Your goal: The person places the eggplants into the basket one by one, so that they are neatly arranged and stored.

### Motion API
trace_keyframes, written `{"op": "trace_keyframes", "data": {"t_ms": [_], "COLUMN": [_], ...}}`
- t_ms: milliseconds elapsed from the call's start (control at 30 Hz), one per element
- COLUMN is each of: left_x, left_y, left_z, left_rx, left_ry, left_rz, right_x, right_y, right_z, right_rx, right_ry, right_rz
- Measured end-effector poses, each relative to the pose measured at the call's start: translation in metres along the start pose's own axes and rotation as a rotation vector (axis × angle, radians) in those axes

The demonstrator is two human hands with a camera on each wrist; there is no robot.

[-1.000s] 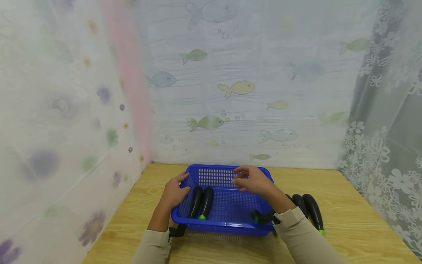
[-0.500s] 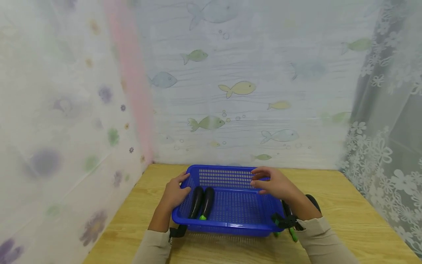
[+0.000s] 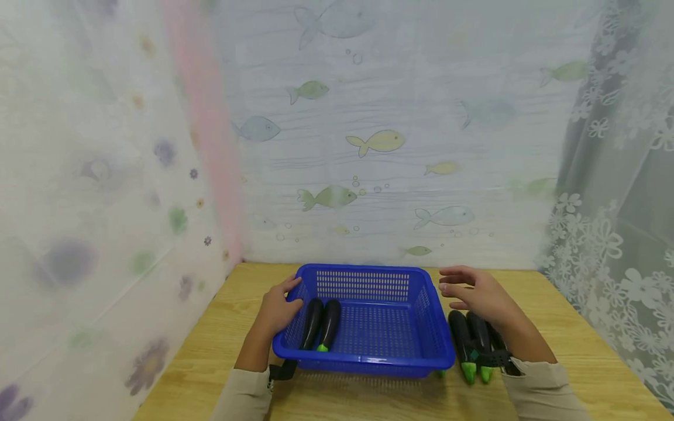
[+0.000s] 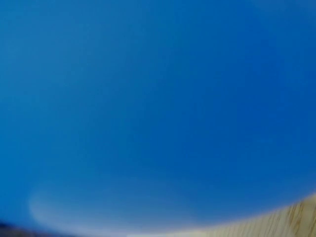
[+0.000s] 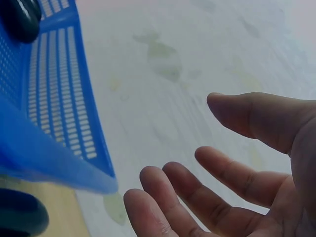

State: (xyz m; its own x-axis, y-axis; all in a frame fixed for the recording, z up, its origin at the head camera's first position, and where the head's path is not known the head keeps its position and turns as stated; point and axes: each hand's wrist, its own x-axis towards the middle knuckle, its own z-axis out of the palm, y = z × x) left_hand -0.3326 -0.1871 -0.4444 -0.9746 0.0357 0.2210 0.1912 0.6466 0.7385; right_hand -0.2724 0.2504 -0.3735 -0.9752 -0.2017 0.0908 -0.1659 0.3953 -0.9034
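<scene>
A blue plastic basket (image 3: 368,359) stands on the table, with two dark eggplants (image 3: 329,324) lying side by side at its left end. My left hand (image 3: 276,310) holds the basket's left rim, thumb on the inner side; the left wrist view shows only blurred blue plastic (image 4: 158,108) and a strip of table. Beyond the right rim, my right hand (image 3: 481,295) hovers with fingers spread and bent, holding nothing. Below it lie several more eggplants (image 3: 460,339) with green stem ends, partly covered by the wrist and its strap.
The wood-grain table (image 3: 568,351) reaches back to a fish-printed curtain (image 3: 384,175). A flower-printed sheet (image 3: 105,234) hangs on the left, and a lace curtain (image 3: 595,245) on the right. A green stem end (image 3: 441,373) shows below the basket's front right corner.
My right hand has moved right, from over the basket's inside to past its right rim, above the eggplants outside. The left hand stays on the rim and the basket has not moved.
</scene>
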Motion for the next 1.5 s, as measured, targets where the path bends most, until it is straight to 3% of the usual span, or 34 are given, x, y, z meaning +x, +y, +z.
{"op": "trace_keyframes", "data": {"t_ms": [433, 767, 900, 1067, 1500], "left_x": [0.001, -0.001, 0.0, -0.001, -0.001], "left_y": [-0.001, -0.001, 0.001, 0.004, 0.002], "left_z": [0.0, 0.001, 0.0, -0.003, -0.002], "left_rx": [-0.004, -0.003, -0.008, -0.018, -0.008], "left_ry": [-0.003, -0.017, -0.007, -0.006, -0.003], "left_rz": [-0.012, -0.004, 0.0, -0.007, 0.008], "right_x": [-0.025, -0.036, -0.038, -0.039, -0.032], "right_y": [0.027, 0.054, 0.066, 0.08, 0.123], "right_z": [-0.043, -0.073, -0.084, -0.093, -0.087], "right_rx": [0.019, 0.014, 0.053, 0.193, 0.092], "right_ry": [0.111, 0.169, 0.181, 0.207, 0.097], "right_rz": [0.07, 0.072, 0.071, 0.104, 0.412]}}
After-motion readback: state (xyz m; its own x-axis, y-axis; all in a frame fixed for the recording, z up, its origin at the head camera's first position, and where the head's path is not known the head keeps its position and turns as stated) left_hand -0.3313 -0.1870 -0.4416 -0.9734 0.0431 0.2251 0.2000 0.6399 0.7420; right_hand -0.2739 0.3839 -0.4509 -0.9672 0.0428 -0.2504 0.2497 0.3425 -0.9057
